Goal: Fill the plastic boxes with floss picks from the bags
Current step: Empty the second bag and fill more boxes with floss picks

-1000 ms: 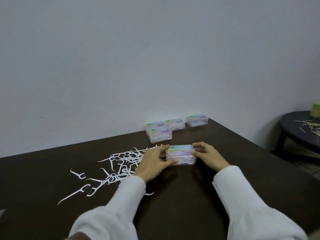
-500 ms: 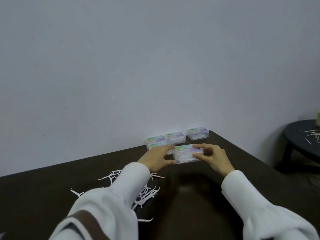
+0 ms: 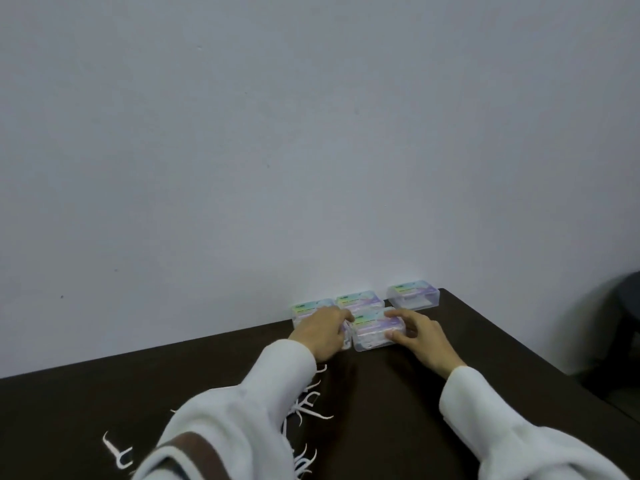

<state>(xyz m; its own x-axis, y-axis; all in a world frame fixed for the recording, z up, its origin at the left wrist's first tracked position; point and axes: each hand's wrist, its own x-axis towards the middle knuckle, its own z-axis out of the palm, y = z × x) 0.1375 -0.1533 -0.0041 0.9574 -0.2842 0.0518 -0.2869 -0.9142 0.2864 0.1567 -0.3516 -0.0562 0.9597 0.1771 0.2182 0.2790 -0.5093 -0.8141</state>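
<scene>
Here we had both hands on a closed plastic box [image 3: 378, 329], setting it down near the far edge of the desk [image 3: 398, 403], toward the far right corner, just in front of the row already parked against the wall. Our left hand [image 3: 320, 332] lay at the box's left end, its fingers bent over the lid corner and partly covering a neighbouring box [image 3: 308, 308]; our right hand [image 3: 420, 336] held the right end, thumb against the near side and fingers curled over the top. So each grip was closed on the box rather than spread. We judged this the parking step for a filled box. The next move called for letting go without nudging the neighbours, then going back for an empty box, though none was in view. The box was clear, hard-looking plastic, rectangular with rounded corners, with a pastel label on its lid and white shapes showing dimly through the wall. Another box [image 3: 360, 301] sat behind it and a fourth [image 3: 414, 295] stood apart at the far right corner. Loose floss picks [image 3: 304, 407], thin, white and Y-ended, lay scattered on the dark matte desk toward the near left, partly under our white fleecy sleeve [image 3: 242, 420].
</scene>
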